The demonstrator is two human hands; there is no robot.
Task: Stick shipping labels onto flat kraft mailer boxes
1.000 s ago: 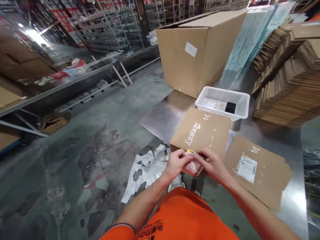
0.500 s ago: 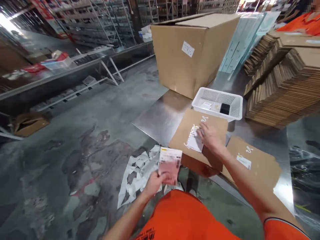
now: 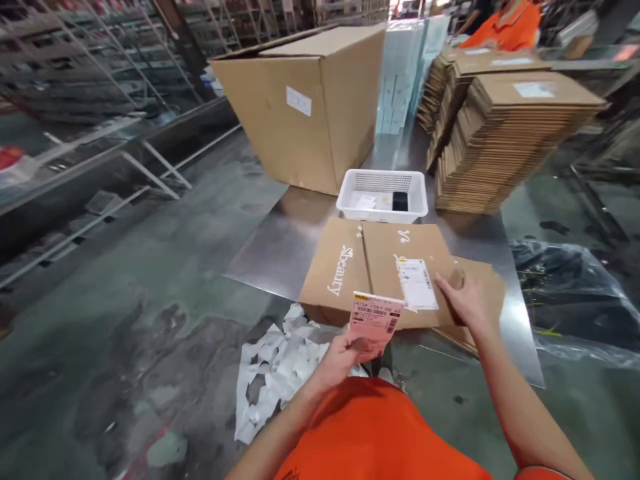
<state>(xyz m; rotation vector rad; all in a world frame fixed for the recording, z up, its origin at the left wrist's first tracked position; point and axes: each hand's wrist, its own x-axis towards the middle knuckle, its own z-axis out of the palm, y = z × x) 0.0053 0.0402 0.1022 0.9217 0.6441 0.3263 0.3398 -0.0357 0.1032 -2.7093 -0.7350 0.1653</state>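
My left hand is closed on a pink label backing sheet and holds it upright in front of my orange shirt. A closed brown shipping box printed "Sbeauty" lies on the metal table, with a white shipping label stuck on its top. My right hand rests at the box's right edge beside the label, fingers curled against the cardboard. Under the box's right side a flat cardboard piece shows.
A white plastic basket with small items stands behind the box. A large carton is at the back, stacks of flattened cartons at the right. Torn white paper backings litter the floor. A person in orange works far back. Black plastic bag at right.
The white label went from my hands onto the box top. My right hand slid from the label to the box's right edge. My left hand kept the pink sheet. The view swung right.
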